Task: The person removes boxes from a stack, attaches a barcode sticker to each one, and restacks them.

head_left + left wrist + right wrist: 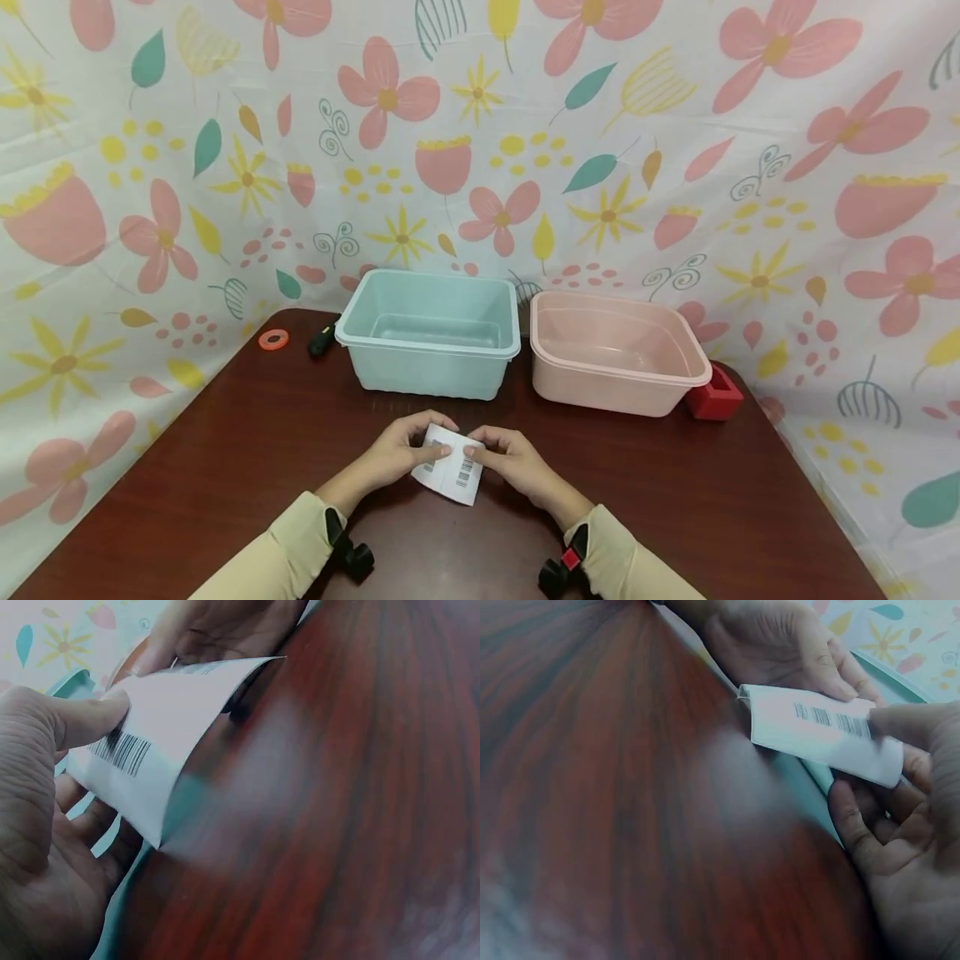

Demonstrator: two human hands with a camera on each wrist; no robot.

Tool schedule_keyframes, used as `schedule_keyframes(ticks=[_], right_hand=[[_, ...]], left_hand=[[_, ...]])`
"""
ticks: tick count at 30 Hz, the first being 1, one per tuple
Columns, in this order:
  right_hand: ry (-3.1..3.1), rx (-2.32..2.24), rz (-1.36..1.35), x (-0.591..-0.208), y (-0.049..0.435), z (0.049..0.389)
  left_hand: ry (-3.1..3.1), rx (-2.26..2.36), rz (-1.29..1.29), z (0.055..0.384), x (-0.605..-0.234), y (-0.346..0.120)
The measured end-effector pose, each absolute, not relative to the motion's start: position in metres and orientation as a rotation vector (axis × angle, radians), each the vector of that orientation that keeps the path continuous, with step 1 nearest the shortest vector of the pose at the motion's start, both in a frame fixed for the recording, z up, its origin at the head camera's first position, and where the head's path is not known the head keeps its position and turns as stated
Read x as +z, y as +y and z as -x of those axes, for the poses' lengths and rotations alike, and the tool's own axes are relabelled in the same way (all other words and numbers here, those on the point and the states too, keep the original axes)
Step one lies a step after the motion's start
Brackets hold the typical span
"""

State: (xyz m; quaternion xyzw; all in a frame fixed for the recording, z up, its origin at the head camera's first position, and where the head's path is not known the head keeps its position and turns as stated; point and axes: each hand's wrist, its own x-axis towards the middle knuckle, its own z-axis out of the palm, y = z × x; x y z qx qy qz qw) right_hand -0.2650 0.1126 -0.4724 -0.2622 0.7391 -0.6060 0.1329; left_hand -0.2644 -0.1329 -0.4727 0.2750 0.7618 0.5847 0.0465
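A white sheet of barcode labels (452,483) is held above the table between both hands, slightly bent. My left hand (393,454) pinches its left side, thumb on the printed face. On the right side, my right hand (521,468) pinches the sheet the same way. The left wrist view shows the barcode label sheet (169,727) curving down at a corner, with a barcode beside the left thumb. From the right wrist, the sheet (795,735) shows several barcodes in a row near the right thumb. The fingers behind the sheet are partly hidden.
A light blue basin (427,364) stands at the back middle of the brown table (262,467), with a pink basin (600,385) to its right. A red box-shaped object (716,396) sits beside the pink one. An orange ring (273,339) and a black-handled object (322,342) lie back left.
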Motion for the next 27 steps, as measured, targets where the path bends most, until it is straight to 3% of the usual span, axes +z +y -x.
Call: schedule_keyframes(ticks=[9, 16, 27], right_hand=[[1.759, -1.973, 0.695, -0.473, 0.114, 0.264], [1.559, -2.006, 0.667, -0.472, 0.115, 0.264], [1.373, -2.005, 0.563, -0.469, 0.115, 0.264]], left_hand=[[2.489, 1.78, -1.092, 0.262, -0.473, -0.129], [2.504, 1.789, -1.312, 0.247, -0.448, -0.122], [2.528, 1.855, -1.465, 0.244, -0.444, -0.122]])
